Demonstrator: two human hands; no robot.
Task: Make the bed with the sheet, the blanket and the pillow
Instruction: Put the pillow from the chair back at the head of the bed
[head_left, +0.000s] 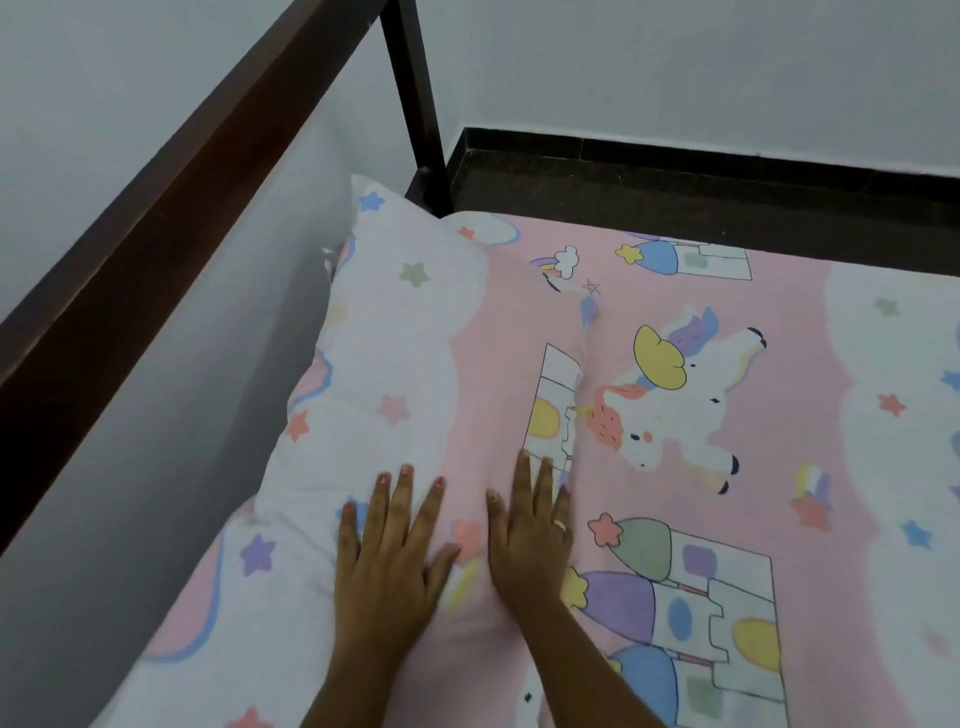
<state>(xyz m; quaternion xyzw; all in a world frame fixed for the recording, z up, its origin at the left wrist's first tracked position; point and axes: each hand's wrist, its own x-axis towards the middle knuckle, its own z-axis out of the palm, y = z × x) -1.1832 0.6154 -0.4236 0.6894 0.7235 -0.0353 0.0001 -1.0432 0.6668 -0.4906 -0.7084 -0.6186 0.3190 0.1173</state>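
Two hands lie flat, fingers straight and spread: left hand and right hand press side by side on the pillow, which extends ahead of the fingertips. The matching unicorn-print sheet spreads right of the right hand; a dark wooden bed rail runs left of the left hand

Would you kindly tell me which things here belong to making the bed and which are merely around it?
For the job: pillow, sheet, left hand, right hand.
Just there: wooden rail, wall, floor.
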